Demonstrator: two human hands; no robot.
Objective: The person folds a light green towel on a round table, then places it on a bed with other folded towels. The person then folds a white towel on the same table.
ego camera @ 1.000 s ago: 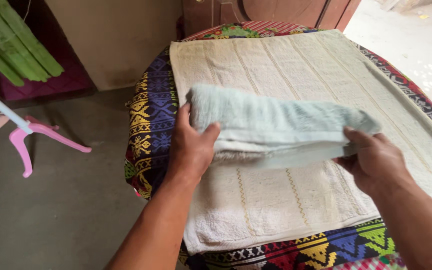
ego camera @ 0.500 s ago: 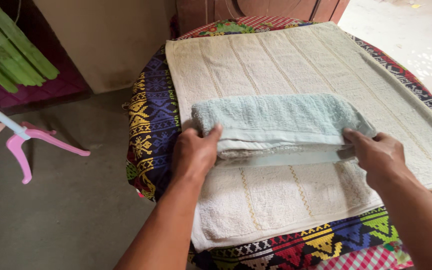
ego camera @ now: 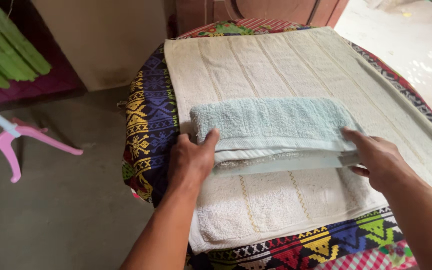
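A folded pale blue towel [ego camera: 271, 122] lies across a larger cream towel [ego camera: 286, 65] spread flat on a table. My left hand [ego camera: 192, 160] grips the blue towel's near left corner, thumb on top. My right hand [ego camera: 378, 157] holds its near right end, fingers pinching the folded layers. The cream towel has thin stitched stripes running away from me.
The table wears a patterned cloth [ego camera: 148, 115] in blue, yellow and red, hanging over its rim. A pink stand [ego camera: 13, 142] sits on the grey floor at left. Green slats [ego camera: 6, 50] hang at the upper left. A beige wall panel [ego camera: 106, 40] stands behind the table.
The blue towel, held raised a second ago, has come down to lie flat on the cream towel. Both hands kept their hold on its ends.
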